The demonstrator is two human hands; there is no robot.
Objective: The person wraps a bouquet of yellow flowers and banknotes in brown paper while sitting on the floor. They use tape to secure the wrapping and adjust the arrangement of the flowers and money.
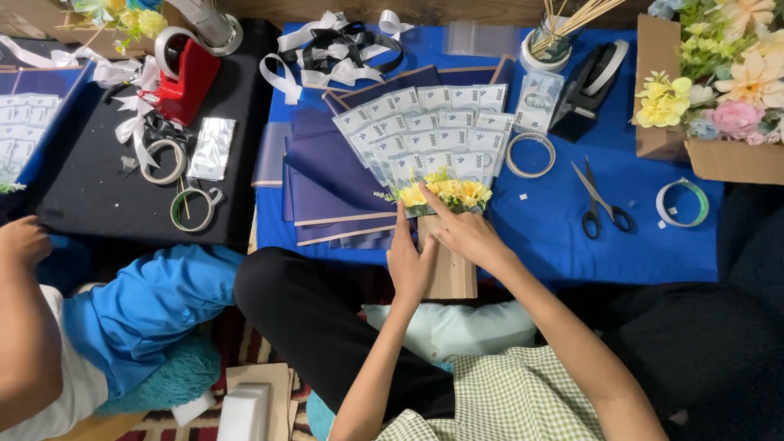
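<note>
Head view, looking down at a low work surface w/ a blue cloth (pixel 653 237). Centre: a fan of banknotes (pixel 429 135) in rows, laid on dark navy wrapping sheets (pixel 327 175), w/ a small cluster of yellow flowers (pixel 449 193) at the base of the fan. Below it a light wooden handle (pixel 452 273) runs toward the person.

Left hand (pixel 408 261) is flat, fingers together and pointing up, resting beside the handle just under the flowers; holds nothing, more steadying than gripping. Right hand (pixel 465 233) is loosely open, index finger stretched out and touching the flowers at their lower left edge; nothing clasped in it either.

Progress, as a judgement: notes look already fanned and fixed, flowers already set at the base, so the core is built. The navy sheets lie flat and unfolded, so wrapping and tying seem left to do.

Around: black scissors (pixel 600 204) right of the fan, tape ring (pixel 530 155) near the notes, another green-edged tape ring (pixel 682 202) further right, black tape dispenser (pixel 592 82), jar of sticks (pixel 551 37), box of artificial flowers (pixel 719 90) top right, black and white ribbons (pixel 343 53) top centre. Left side on a black mat: red tape dispenser (pixel 184 73). Another person's arm (pixel 24 318) at the far left edge, apart from this work
</note>
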